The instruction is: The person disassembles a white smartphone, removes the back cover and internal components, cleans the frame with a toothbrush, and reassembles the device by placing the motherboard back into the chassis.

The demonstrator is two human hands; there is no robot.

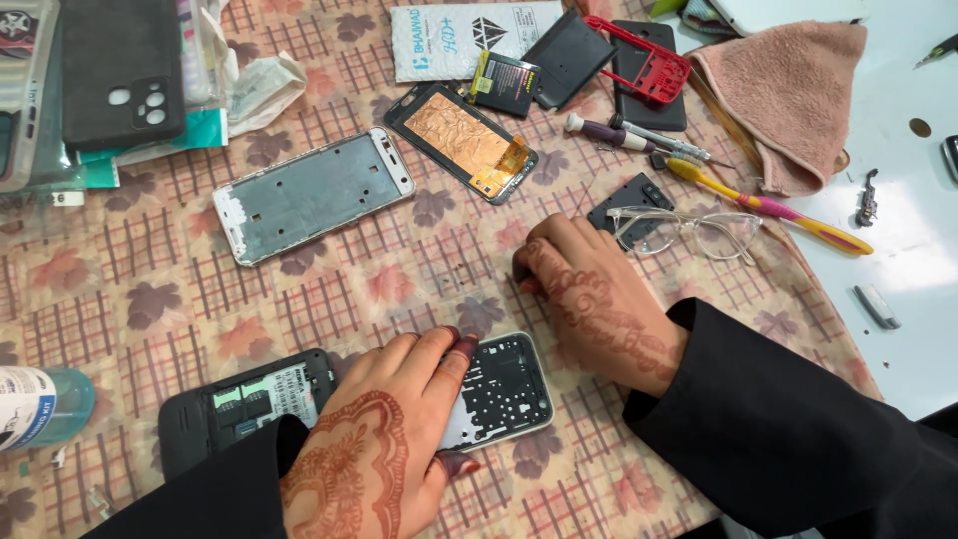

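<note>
Phone frame [499, 394] — near table edge, beside opened black phone [244, 404] | left hand [374, 449] pressed flat on it, holding nothing | right hand [594, 299] curled, fingertips on cloth | step: steadying frame — next likely calls for the screwdriver [639, 138].

Bare cloth [150, 299] lies open left of both hands; 2 phone frames [314, 195] and eyeglasses [689, 232] crowd the far side.

Left hand [374, 449] on phone frame [504, 391] (flat); right hand [594, 299] on cloth [419, 289].
</note>
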